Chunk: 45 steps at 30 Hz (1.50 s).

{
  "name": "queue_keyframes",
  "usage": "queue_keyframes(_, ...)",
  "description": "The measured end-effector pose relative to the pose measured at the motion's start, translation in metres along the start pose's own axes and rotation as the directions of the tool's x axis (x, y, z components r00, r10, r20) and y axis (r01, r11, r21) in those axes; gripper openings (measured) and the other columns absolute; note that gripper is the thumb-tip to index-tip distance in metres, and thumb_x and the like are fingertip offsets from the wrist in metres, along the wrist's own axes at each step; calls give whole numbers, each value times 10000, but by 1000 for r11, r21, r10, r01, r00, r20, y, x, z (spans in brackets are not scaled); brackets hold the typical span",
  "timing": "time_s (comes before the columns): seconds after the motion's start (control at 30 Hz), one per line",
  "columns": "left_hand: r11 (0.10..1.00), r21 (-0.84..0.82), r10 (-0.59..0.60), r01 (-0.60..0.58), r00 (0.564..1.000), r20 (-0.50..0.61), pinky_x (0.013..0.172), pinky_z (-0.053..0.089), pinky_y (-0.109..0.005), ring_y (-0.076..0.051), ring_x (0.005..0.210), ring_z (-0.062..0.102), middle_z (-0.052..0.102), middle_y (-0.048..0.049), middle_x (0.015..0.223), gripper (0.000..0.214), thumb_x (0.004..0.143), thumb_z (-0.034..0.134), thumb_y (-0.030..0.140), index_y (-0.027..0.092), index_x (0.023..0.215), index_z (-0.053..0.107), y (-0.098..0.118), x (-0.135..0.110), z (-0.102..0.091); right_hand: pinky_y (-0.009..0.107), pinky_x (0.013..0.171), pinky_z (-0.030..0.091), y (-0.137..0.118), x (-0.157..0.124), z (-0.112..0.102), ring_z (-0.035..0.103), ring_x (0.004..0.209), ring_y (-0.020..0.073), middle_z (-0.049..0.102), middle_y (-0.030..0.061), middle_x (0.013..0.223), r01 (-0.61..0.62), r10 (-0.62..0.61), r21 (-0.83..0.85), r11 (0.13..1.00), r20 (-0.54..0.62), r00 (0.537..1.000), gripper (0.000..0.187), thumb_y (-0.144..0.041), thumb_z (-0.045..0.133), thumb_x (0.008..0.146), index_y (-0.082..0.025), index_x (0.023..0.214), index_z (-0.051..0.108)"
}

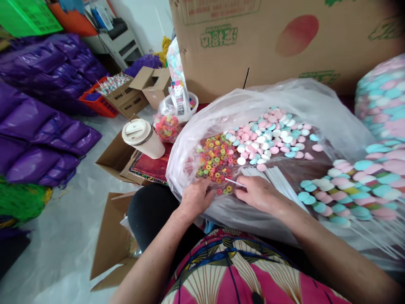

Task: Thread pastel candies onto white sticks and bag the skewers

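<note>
Right hand [257, 194] is pinching a white stick [234, 182], its long axis running leftward with the tip pointing at the left hand [196, 196] just beside it. Left fingers are curling over the near edge of the ring candies [215, 162]; whether they are gripping one cannot be told.

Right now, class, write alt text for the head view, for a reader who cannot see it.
Two hands work over a clear plastic bag of coloured rings and pastel discs. The right hand pinches a white stick; the left hand touches the rings. Threaded sticks lie at right.
</note>
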<state>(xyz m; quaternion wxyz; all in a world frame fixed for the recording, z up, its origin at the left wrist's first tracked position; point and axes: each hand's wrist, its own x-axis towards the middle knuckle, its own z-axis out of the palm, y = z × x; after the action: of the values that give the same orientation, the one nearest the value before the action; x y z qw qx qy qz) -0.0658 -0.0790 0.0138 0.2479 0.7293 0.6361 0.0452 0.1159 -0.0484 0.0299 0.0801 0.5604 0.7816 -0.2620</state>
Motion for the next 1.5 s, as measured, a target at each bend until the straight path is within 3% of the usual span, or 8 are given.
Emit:
queue_keyframes(0.13,998,51,-31,33,998,-47,741,492,-307,-209,862,623,644,-82,1011,279,827,487,190,178,1076,613,4,2,-8,237,591,369,32,-18,-8,615,689,163,678,29,750,56,-62,149,987,37,997,205,-369,536,820,-208,862,656)
queue_keyframes(0.27,996,82,-30,36,997,-74,768,495,-318,-220,900,630,637,-95,1065,288,857,437,197,183,1064,636,27,16,-16,248,578,354,48,-8,-26,589,660,165,665,28,738,-46,71,108,993,-243,967,303,-390,420,883,-217,966,655)
queue_keyframes(0.5,987,-156,27,-38,997,-71,741,494,-317,-225,843,638,676,-86,880,194,832,502,230,165,843,684,47,28,-9,263,584,336,18,40,-38,621,827,197,687,87,999,-145,125,-67,987,-242,962,224,-264,494,848,-203,1007,639)
queue_keyframes(0.63,518,-850,-111,96,993,45,574,493,-248,-148,617,609,648,-20,673,248,781,602,372,160,883,683,39,25,-8,258,610,357,2,17,-32,615,805,176,687,74,950,24,-31,-27,999,-302,953,255,-231,441,872,-193,1064,604)
queue_keyframes(0.73,82,-966,-76,247,968,241,516,502,-235,-120,528,590,640,-11,612,309,653,738,377,126,825,679,41,27,-3,254,626,382,3,-5,-26,608,797,165,673,76,1024,243,-221,43,969,-286,932,361,-215,501,826,-194,1180,564)
queue_keyframes(0.83,-86,-952,-181,292,935,303,514,528,-231,-121,520,617,656,-13,601,338,550,819,301,121,787,660,43,31,2,263,637,395,25,-10,-24,599,759,168,680,69,938,80,-40,94,992,-366,930,332,-262,471,856,-188,1154,597)
queue_keyframes(1.1,-103,-971,-242,216,941,235,528,554,-237,-142,547,654,664,-16,585,337,527,833,266,117,764,644,48,30,-6,265,712,390,87,23,-22,608,867,191,678,90,907,-158,122,-109,981,-284,951,274,-237,409,890,-171,895,674)
queue_keyframes(1.5,-45,-988,-291,151,944,158,522,525,-243,-127,524,621,657,-2,603,336,540,811,301,123,786,667,50,27,-5,279,671,434,60,-3,-49,603,761,186,667,68,849,-48,128,208,977,-390,912,274,-342,469,874,-168,878,680)
